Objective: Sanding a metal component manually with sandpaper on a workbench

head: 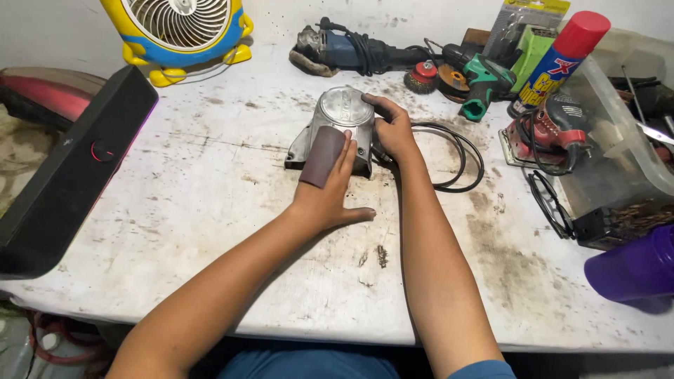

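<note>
Head view: left hand (324, 200) presses sandpaper (322, 156) flat; right hand (393, 130) grasps dull metal cover (340, 116)

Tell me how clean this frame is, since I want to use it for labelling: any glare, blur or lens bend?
Head view: even, soft light with short shadows under the left hand and right hand; mild sheen on the metal cover, not blown out; centre sharp; purple cup at the edge softer; table edges bow slightly from the wide lens.
</note>
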